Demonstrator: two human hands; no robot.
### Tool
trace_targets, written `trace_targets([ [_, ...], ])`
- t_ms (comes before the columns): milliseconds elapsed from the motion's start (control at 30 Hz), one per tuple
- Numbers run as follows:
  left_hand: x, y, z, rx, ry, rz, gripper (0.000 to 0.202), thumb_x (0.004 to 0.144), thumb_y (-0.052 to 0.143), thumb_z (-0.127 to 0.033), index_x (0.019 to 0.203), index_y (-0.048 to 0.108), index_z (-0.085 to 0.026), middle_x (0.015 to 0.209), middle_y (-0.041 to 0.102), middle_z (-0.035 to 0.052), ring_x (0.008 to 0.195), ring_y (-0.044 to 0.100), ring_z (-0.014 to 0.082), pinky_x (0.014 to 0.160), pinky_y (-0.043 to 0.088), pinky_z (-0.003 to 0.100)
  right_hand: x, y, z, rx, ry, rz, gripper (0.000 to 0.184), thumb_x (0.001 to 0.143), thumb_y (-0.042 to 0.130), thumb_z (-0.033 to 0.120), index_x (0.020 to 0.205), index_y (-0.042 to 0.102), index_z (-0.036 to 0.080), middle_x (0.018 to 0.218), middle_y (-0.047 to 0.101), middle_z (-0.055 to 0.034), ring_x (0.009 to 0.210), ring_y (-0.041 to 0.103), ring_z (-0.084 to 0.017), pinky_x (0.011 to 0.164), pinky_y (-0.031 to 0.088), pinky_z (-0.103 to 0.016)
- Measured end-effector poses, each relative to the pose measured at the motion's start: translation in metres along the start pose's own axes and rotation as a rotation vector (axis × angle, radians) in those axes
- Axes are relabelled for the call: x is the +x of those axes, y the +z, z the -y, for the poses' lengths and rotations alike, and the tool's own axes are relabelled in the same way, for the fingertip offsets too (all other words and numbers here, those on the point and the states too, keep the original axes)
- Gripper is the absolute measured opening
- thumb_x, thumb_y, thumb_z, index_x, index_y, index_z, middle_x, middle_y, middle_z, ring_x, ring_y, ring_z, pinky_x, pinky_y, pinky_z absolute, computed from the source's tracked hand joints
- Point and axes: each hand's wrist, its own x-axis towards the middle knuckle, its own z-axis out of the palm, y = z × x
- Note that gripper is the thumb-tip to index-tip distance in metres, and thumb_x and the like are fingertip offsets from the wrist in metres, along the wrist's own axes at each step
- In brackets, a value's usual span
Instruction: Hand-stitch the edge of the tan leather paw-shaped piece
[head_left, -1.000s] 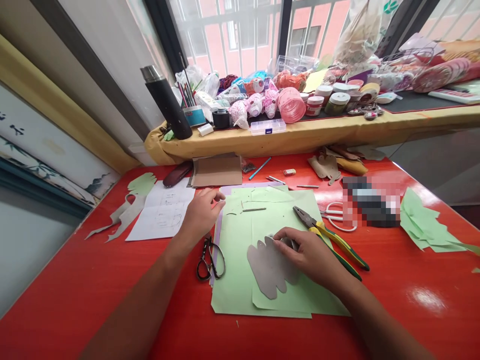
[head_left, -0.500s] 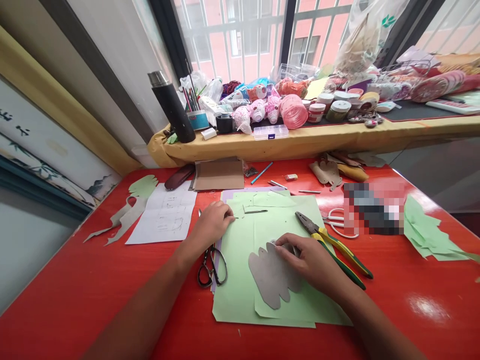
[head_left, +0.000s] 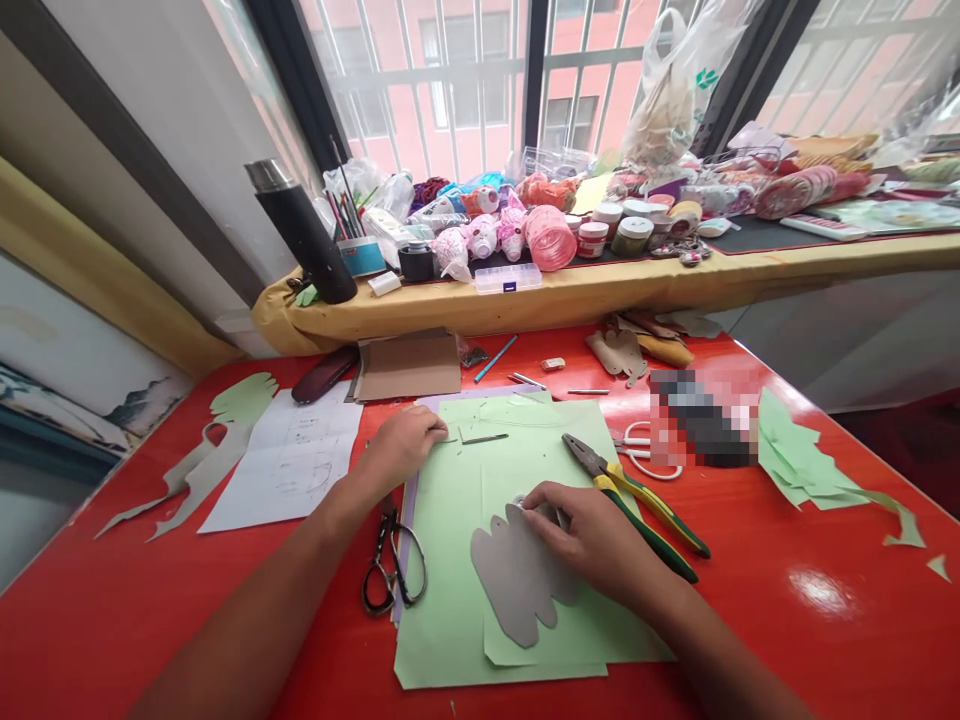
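Observation:
My left hand (head_left: 409,440) rests at the upper left of the green paper (head_left: 442,560), its fingertips pinched together beside a thin, dark sliver too small to name. My right hand (head_left: 581,520) has thumb and forefinger closed at the top edge of a grey cut-out piece (head_left: 517,580) with a scalloped outline. Part of that piece is hidden under the hand, and a small round whitish thing shows by the fingertips. A slim dark metal tool (head_left: 485,438) lies on the paper between both hands. Pliers (head_left: 637,505) with yellow-green handles lie right of my right hand.
Black-handled scissors (head_left: 394,565) lie at the paper's left edge. White-handled scissors (head_left: 649,450) are beyond the pliers. A drawn-on white sheet (head_left: 281,460), brown board (head_left: 409,365) and green scraps (head_left: 799,455) surround the work. Behind, a crowded sill holds a black flask (head_left: 304,235) and jars.
The whole view has swung a little to the right, so things appear further left. Both hands keep about the same places on the paper, and the grey piece stays under my right fingers.

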Motion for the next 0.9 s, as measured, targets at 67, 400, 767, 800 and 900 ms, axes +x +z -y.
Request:
trace_targets([
  [67,0.001,-0.004,0.007,-0.002,-0.007,-0.032,0.029,0.098,0.046,-0.021,0.098,0.074,-0.023,0.106,0.075,0.0057,0.106,0.065,0.0264,0.092,0.049,0.039,0.0,0.0,0.0,0.001,-0.003,0.003,0.022,0.099,0.057,0.037,0.101,0.075,0.024,0.087,0.077,0.0004,0.065,0.059,-0.015,0.059,0.036,-0.027],
  [400,0.057,-0.007,-0.035,0.062,0.141,-0.118,0.031,0.099,0.044,-0.015,0.11,0.073,-0.022,0.11,0.075,0.0051,0.107,0.063,0.0255,0.091,0.049,0.038,-0.001,0.003,0.001,-0.018,-0.022,0.009,0.018,0.098,0.06,0.033,0.103,0.075,0.025,0.1,0.081,-0.002,0.086,0.073,-0.021,0.071,0.043,-0.026],
  [767,0.156,0.052,-0.151,0.192,0.333,0.151,0.012,0.091,0.07,-0.026,0.097,0.076,-0.018,0.102,0.072,0.0111,0.103,0.062,0.0291,0.085,0.048,0.036,0.004,0.002,-0.002,-0.01,-0.02,-0.013,0.017,0.097,0.062,0.031,0.104,0.077,0.026,0.102,0.082,-0.0007,0.095,0.076,-0.019,0.078,0.047,-0.024],
  [800,0.161,0.058,-0.155,0.191,0.334,0.169,0.011,0.089,0.072,-0.026,0.094,0.076,-0.017,0.101,0.072,0.0121,0.102,0.063,0.0297,0.083,0.048,0.036,0.004,0.002,-0.002,-0.013,-0.02,-0.014,0.017,0.097,0.062,0.031,0.104,0.077,0.026,0.102,0.082,-0.0008,0.096,0.076,-0.019,0.079,0.047,-0.024],
  [900,0.17,0.073,-0.161,0.168,0.328,0.195,0.008,0.089,0.069,-0.02,0.087,0.075,-0.016,0.097,0.071,0.0147,0.098,0.064,0.0304,0.082,0.048,0.037,0.003,0.003,-0.003,-0.015,-0.027,-0.023,0.017,0.097,0.063,0.031,0.104,0.077,0.026,0.103,0.082,-0.0016,0.095,0.076,-0.02,0.078,0.047,-0.024],
])
